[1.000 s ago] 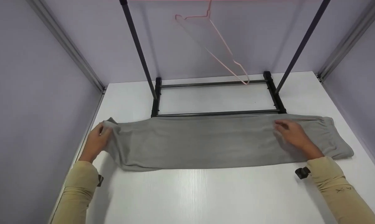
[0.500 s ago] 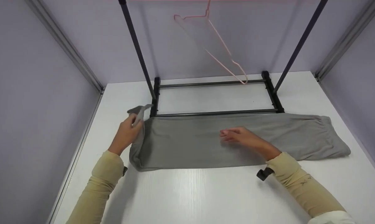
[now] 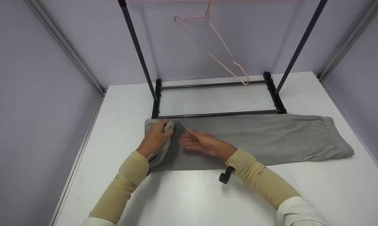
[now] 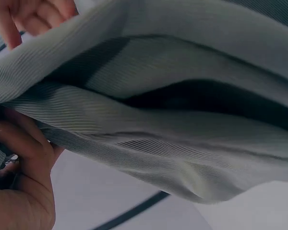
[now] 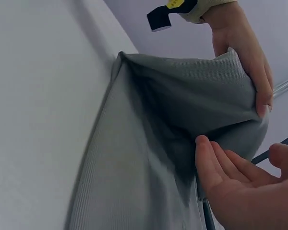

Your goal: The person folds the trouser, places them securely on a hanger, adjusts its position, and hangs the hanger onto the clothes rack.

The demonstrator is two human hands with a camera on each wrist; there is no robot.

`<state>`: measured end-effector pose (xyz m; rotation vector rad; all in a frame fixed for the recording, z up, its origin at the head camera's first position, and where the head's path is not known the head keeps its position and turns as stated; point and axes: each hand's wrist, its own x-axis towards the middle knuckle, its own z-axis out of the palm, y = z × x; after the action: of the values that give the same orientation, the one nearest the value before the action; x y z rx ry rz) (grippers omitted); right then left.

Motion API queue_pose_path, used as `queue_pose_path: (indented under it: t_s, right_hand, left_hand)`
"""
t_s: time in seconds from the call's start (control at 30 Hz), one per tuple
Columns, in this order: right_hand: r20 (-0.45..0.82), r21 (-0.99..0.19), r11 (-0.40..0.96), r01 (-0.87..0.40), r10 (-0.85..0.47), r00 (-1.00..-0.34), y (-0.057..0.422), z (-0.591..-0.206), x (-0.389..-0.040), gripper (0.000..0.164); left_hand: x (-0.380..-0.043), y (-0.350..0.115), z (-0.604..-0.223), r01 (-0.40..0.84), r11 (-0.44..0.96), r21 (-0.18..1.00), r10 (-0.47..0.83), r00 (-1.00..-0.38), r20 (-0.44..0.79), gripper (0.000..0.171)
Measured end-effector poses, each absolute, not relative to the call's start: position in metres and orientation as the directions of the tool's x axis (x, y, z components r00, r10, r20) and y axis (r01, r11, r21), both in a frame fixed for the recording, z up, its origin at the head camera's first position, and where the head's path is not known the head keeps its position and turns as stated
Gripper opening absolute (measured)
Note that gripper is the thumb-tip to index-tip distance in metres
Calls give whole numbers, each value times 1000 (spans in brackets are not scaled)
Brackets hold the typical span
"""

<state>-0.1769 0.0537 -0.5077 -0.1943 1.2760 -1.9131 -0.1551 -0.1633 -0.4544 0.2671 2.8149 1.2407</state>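
Grey trousers (image 3: 270, 135) lie flat in a long strip across the white table, with a gathered elastic end at the right. My left hand (image 3: 153, 138) pinches their left end, which is lifted and turned inward over the rest. The left wrist view shows loose layers of the raised cloth (image 4: 182, 129) with a dark gap between them. My right hand (image 3: 204, 142) is just right of the fold, fingers extended. In the right wrist view, its fingertips (image 5: 201, 140) are at the hollow under the lifted cloth; whether they touch it I cannot tell.
Behind the trousers stands a black rack (image 3: 220, 113) with two uprights. A pink hanger (image 3: 225, 47) hangs above it. Grey walls (image 3: 35, 110) close in the table (image 3: 192, 197) at the left, right and back.
My left hand has brought the trousers' left end rightward and folded it over. My right hand has moved left along the trousers, from near the elastic end to beside the fold.
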Motion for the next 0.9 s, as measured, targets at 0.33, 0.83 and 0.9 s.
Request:
queue_pose_path:
  t_s: [0.33, 0.83, 0.9]
  right_hand:
    - [-343, -702, -338, 627, -610, -714, 46, -495, -191, 36]
    - [-449, -668, -393, 632, -464, -763, 64, -479, -203, 18]
    - [-453, -684, -384, 621, -443, -773, 67, -478, -204, 17]
  left_hand:
    - [-150, -121, -457, 197, 641, 742, 233, -971, 57, 17]
    - [-145, -92, -462, 278, 725, 630, 228, -960, 162, 24]
    - [-144, -89, -463, 298, 727, 619, 236, -955, 182, 22]
